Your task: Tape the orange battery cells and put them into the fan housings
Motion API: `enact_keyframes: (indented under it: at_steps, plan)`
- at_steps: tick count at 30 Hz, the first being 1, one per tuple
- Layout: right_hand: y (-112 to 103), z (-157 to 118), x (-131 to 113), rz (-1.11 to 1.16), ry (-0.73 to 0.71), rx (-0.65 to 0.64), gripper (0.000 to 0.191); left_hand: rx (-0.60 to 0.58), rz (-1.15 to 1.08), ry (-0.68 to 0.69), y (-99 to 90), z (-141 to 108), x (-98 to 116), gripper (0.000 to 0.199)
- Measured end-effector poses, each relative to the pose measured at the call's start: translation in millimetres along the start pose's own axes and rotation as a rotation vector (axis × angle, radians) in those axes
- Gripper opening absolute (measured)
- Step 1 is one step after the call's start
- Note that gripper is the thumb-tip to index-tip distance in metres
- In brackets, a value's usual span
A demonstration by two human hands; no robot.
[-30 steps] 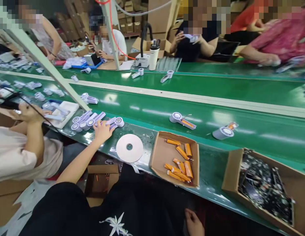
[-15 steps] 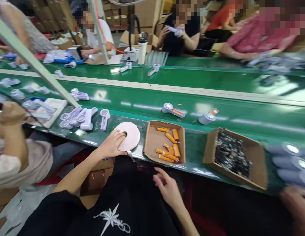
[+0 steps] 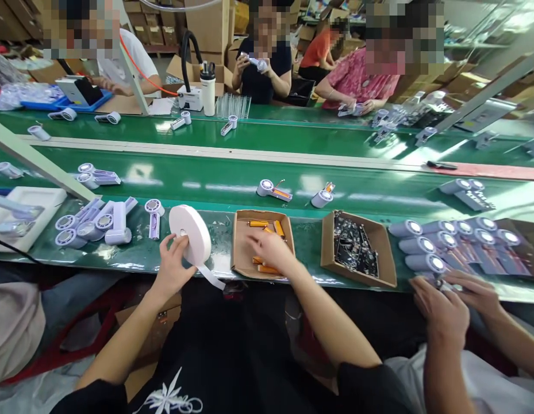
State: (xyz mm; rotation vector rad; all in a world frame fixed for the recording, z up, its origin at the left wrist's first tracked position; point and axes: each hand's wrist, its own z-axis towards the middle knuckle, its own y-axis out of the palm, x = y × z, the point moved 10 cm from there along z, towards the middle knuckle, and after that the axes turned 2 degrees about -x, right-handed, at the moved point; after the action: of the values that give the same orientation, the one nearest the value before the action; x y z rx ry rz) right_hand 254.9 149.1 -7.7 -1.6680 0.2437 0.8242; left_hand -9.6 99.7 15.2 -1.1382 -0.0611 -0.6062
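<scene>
My left hand [image 3: 176,265] grips a roll of white tape [image 3: 198,233], which stands tilted on its edge at the bench's near side. The fingers reach into its core, and a loose tail of tape [image 3: 211,277] hangs toward my lap. Over a shallow cardboard tray [image 3: 241,267] is my right hand [image 3: 271,248], its fingers stretched out and apart, with nothing visible in them. Orange cylindrical battery cells [image 3: 258,223] lie in that tray, some of them hidden beneath the hand. To the left of the roll sits a lavender handheld fan body [image 3: 154,214].
A pile of fan bodies [image 3: 105,221] lies farther left. Right of the tray stands a cardboard box of small black circuit boards [image 3: 355,244]. A co-worker's hands [image 3: 443,299] work beside rows of fans [image 3: 443,238]. Fan parts [image 3: 273,188] rest on the green conveyor [image 3: 198,181].
My right hand has moved from beside my lap up over the tray of battery cells. The tape roll has gone from lying flat to tilted up in my left hand. The view has swung right.
</scene>
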Motion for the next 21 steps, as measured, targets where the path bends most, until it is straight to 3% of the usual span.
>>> enact_keyframes:
  at_steps: [3, 7, 10, 14, 18, 21]
  plan:
    - [-24, 42, 34, -0.126, 0.073, 0.057, 0.024, -0.011, 0.05, 0.093, 6.8, 2, 21, 0.068]
    - [-21, 60, 41, -0.125, 0.061, 0.021, 0.019, -0.057, 0.1, 0.166, 11.6, 8, 38, 0.06]
    - [-27, 42, 23, 0.039, 0.026, 0.069, 0.028, -0.084, 0.154, 0.178, 13.0, 6, 40, 0.058]
    - [-45, 5, -20, 0.375, -0.063, 0.173, 0.038, -0.118, 0.223, 0.179, 13.4, 1, 40, 0.061]
    - [-48, -6, -55, 0.226, -0.129, 0.123, 0.034, -0.172, 0.261, 0.217, 15.0, 3, 42, 0.064]
    - [-46, -1, -57, 0.155, -0.131, 0.078, 0.034, -0.215, 0.292, 0.236, 15.8, 7, 45, 0.062]
